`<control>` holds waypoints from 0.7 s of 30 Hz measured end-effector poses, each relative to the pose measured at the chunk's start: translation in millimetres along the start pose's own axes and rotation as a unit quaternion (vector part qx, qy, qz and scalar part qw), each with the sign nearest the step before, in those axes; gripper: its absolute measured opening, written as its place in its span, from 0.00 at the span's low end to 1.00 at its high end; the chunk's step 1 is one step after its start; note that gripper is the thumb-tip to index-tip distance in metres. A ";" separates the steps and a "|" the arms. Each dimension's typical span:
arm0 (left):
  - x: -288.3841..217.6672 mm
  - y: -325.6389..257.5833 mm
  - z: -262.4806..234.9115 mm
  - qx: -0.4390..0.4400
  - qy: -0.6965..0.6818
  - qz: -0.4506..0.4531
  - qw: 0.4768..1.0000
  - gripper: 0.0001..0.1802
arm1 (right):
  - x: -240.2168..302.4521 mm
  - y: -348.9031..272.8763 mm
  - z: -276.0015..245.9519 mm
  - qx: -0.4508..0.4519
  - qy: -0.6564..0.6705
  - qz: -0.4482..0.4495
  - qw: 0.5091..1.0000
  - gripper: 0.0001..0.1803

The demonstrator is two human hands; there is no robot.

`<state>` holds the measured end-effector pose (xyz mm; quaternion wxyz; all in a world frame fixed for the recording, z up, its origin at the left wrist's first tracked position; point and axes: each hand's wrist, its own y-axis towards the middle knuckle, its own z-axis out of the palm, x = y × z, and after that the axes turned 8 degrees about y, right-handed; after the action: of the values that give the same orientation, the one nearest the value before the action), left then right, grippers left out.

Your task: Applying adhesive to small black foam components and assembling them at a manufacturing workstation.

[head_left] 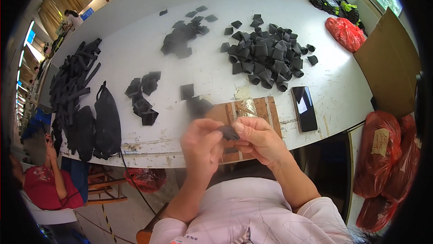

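Observation:
A small black fabric piece (229,132) is pinched between my two hands, just above the near edge of the white table. My left hand (201,144), slightly blurred, has its fingers closed at the piece's left side. On the other side, the thumb and fingers of my right hand (260,139) grip it. Under my hands lies a brown board (259,108) with strips of clear tape. Flat black pieces (198,105) rest just beyond my left hand. Farther back to the right is a heap of black fabric loops (266,52), rolled into short tubes.
More flat black pieces (143,97) lie left of centre, with another pile (182,36) behind. Black strips (72,82) cover the far left. A phone (304,109) lies right of the board. Red bags (379,154) and a cardboard sheet (390,59) stand right. A seated person (47,185) is at left.

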<state>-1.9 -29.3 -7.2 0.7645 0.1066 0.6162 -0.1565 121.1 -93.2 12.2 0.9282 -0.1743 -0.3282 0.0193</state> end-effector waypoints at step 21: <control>-25.9 37.7 1.9 0.103 0.221 0.315 0.917 0.12 | 21.3 21.9 -5.6 -0.047 -0.462 -0.468 0.752 0.11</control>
<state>8.8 7.9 17.3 0.6033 0.4053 0.6844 0.0573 143.0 -71.3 13.5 0.5472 -0.0125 -0.7579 -0.3549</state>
